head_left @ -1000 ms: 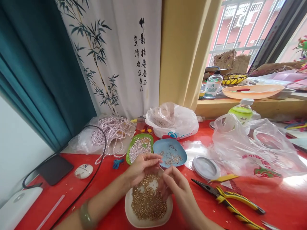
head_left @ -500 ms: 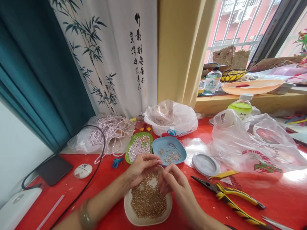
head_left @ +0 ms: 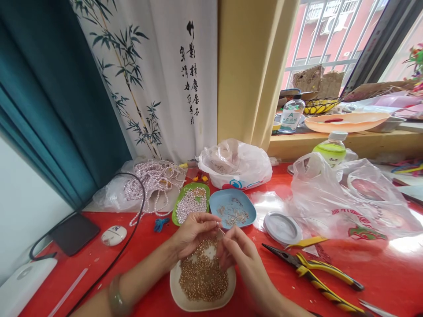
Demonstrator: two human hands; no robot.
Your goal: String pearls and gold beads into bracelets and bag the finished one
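Observation:
Over a cream dish of small gold beads, both hands meet with their fingertips close together. My left hand is closed in a pinch on a thin pale strand, thread or wire, with perhaps a tiny bead at its fingertips. My right hand pinches the same strand a little lower and to the right; its other fingers curl over the beads. Just behind the hands are a green tray of pale pink pearl beads and a blue tray with small metal pieces.
Yellow-and-black long-nose pliers lie at right, near a grey round lid and a plastic bag. Pearl strings, a black cable and a white mouse-shaped object are at left. A white bag stands behind the trays.
Both hands stay in nearly the same place over the dish, still pinching the strand. The strand between them looks slightly more bowed; the whole view has shifted a little.

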